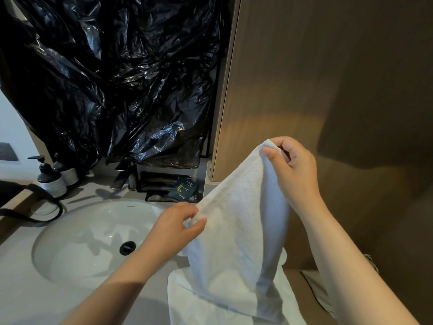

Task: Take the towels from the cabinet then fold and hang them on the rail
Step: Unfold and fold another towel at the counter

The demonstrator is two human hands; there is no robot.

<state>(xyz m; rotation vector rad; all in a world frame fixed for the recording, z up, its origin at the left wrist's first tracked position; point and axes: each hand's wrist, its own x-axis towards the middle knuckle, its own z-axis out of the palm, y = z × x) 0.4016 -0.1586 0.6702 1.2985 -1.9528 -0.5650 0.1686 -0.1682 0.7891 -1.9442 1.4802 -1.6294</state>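
A white towel (234, 231) hangs in front of me, held up by two corners over the right end of the counter. My right hand (295, 170) pinches its upper corner, raised in front of the wooden cabinet (328, 90). Lower and to the left, my left hand (180, 226) pinches the towel's other corner, near the basin's right rim. The towel's lower part drapes onto more white towel cloth (187, 301) lying on the counter. No rail is in view.
A white oval basin (77, 242) is set in the grey counter (23, 301). Behind it stand a dark faucet (121, 177), pump bottles (50, 179) and a tray of dark sachets (173, 188). Black plastic sheeting (112, 78) covers the wall above. A black strap (35, 207) lies at left.
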